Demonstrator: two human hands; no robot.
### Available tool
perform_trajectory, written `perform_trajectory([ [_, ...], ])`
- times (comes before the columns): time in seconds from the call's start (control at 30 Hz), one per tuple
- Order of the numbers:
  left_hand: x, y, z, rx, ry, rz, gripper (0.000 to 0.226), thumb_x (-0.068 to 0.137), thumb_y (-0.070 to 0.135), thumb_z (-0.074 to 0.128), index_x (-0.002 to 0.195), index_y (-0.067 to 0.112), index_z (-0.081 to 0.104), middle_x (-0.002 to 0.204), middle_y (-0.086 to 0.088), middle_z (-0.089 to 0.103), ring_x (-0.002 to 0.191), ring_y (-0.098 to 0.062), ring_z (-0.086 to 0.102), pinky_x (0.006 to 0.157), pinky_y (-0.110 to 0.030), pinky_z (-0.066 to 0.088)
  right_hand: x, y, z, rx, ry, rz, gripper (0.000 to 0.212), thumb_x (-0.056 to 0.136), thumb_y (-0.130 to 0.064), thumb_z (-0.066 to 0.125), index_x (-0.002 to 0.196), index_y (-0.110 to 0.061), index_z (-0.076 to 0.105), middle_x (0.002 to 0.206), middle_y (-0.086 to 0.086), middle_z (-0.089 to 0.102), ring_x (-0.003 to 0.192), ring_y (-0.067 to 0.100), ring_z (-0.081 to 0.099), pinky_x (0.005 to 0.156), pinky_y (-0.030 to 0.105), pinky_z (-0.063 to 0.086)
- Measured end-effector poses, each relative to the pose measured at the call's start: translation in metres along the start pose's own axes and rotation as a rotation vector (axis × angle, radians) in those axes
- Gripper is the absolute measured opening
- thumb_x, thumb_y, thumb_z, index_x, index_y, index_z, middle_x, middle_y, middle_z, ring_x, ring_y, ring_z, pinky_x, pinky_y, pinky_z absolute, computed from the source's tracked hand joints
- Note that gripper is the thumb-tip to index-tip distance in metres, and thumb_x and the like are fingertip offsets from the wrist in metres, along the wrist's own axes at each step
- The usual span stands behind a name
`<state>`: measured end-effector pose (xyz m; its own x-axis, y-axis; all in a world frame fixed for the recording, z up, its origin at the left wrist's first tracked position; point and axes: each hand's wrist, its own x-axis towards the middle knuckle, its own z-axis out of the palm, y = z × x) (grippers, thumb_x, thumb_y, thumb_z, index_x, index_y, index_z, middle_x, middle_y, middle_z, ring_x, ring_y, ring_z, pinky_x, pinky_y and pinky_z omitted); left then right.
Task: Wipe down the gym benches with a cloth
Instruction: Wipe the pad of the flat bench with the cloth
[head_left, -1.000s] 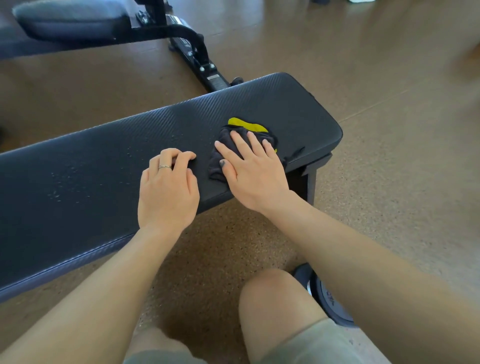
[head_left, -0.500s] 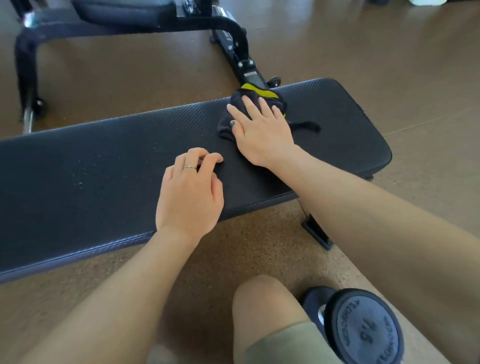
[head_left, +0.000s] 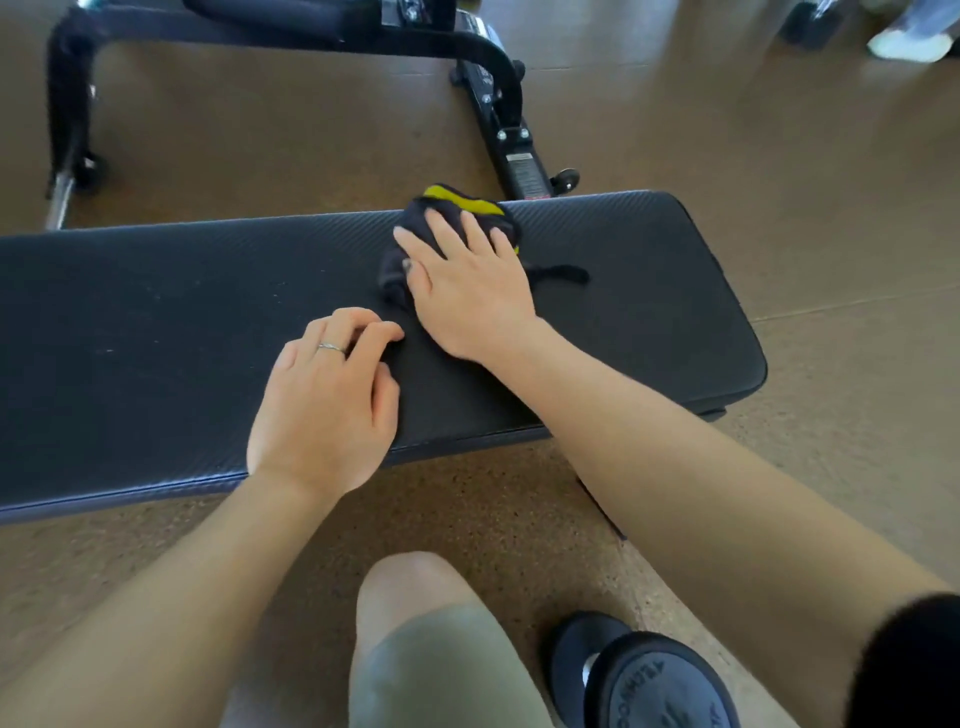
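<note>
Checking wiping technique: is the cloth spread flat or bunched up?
Bunched up. The cloth sits in a crumpled wad under the right hand, its yellow edge folded over, on the bench.

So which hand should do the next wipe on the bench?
Probably the right hand. Its straight fingers already press flat on the cloth near the far edge of the bench. The left hand only rests on the bare pad nearer the person, with curled fingers and no cloth.
</note>
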<state>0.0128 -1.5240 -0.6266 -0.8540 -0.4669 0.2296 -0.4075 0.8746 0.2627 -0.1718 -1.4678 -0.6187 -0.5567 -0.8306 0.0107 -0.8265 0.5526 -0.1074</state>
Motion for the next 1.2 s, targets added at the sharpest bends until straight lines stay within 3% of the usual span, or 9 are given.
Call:
perform_trajectory([
  [0.2,0.0,0.001,-0.001,-0.043,0.004,-0.023,0.028,0.101,0.015,0.052,0.127,0.019,0.062,0.129,0.001,0.055,0.112,-0.025,0.053,0.094,-0.047,0.046,0.016,0.064,-0.008,-0.011,0.038,0.113,0.052,0.108,-0.042,0.019,0.159,-0.038,0.031,0.169,-0.001,0.026,0.154,0.029,0.024,0.123,0.049,0.02],
  [0.37,0.001,0.002,-0.004,-0.061,-0.01,-0.047,0.03,0.1,0.018,0.049,0.127,0.02,0.062,0.129,0.003,0.054,0.111,-0.025,0.054,0.093,-0.046,0.047,-0.005,0.142,-0.027,0.022,-0.041,0.361,0.054,0.109,-0.045,0.014,0.163,-0.038,0.019,0.173,-0.001,0.012,0.159,0.029,0.009,0.127,0.052,0.009],
  [0.47,0.001,0.004,-0.004,-0.052,-0.005,-0.059,0.03,0.099,0.018,0.049,0.126,0.021,0.062,0.128,0.003,0.054,0.109,-0.025,0.053,0.09,-0.044,0.045,-0.005,0.11,-0.021,0.042,-0.004,0.406,0.055,0.109,-0.043,0.016,0.163,-0.033,0.02,0.173,0.0,0.01,0.158,0.034,0.008,0.126,0.053,0.007],
  [0.67,0.002,0.0,-0.005,-0.052,0.004,-0.039,0.028,0.099,0.021,0.048,0.124,0.017,0.061,0.127,-0.001,0.056,0.107,-0.025,0.055,0.09,-0.043,0.046,-0.019,-0.024,0.002,0.014,0.008,-0.044,0.054,0.109,-0.041,0.023,0.161,-0.029,0.029,0.17,0.002,0.023,0.156,0.036,0.019,0.124,0.053,0.016],
  [0.77,0.002,0.001,-0.005,-0.067,0.032,-0.028,0.024,0.099,0.019,0.05,0.12,0.016,0.062,0.124,0.0,0.058,0.103,-0.024,0.057,0.086,-0.043,0.048,-0.016,-0.012,0.0,-0.007,-0.012,-0.163,0.052,0.109,-0.041,0.023,0.16,-0.032,0.031,0.169,0.002,0.027,0.155,0.033,0.023,0.124,0.051,0.019],
  [0.83,0.002,0.001,-0.005,-0.073,0.045,-0.026,0.023,0.097,0.016,0.052,0.118,0.015,0.062,0.123,0.0,0.058,0.099,-0.025,0.056,0.082,-0.042,0.047,-0.012,0.025,-0.006,-0.023,-0.009,-0.126,0.052,0.11,-0.041,0.021,0.16,-0.035,0.029,0.169,0.0,0.026,0.155,0.029,0.022,0.124,0.048,0.019],
  [1.03,0.001,-0.002,-0.003,-0.077,0.052,0.001,0.024,0.098,0.018,0.048,0.117,0.014,0.062,0.121,-0.001,0.057,0.099,-0.024,0.055,0.082,-0.039,0.045,0.003,0.105,-0.02,0.042,-0.006,0.415,0.055,0.11,-0.042,0.016,0.163,-0.032,0.02,0.173,0.001,0.013,0.158,0.031,0.009,0.127,0.053,0.007],
  [1.1,0.001,-0.002,-0.003,-0.083,0.053,0.002,0.024,0.098,0.019,0.048,0.117,0.014,0.062,0.121,-0.002,0.058,0.098,-0.024,0.056,0.083,-0.04,0.046,-0.004,0.071,-0.011,0.047,0.012,0.428,0.057,0.109,-0.041,0.017,0.164,-0.027,0.021,0.172,0.005,0.014,0.157,0.036,0.011,0.126,0.054,0.008],
  [1.2,0.001,-0.002,-0.004,-0.089,0.055,0.013,0.025,0.098,0.019,0.049,0.117,0.013,0.063,0.121,-0.003,0.059,0.099,-0.025,0.057,0.084,-0.04,0.048,-0.045,0.016,-0.003,0.004,0.059,0.227,0.061,0.105,-0.04,0.016,0.159,-0.021,0.036,0.167,0.01,0.031,0.151,0.04,0.029,0.121,0.055,0.022],
])
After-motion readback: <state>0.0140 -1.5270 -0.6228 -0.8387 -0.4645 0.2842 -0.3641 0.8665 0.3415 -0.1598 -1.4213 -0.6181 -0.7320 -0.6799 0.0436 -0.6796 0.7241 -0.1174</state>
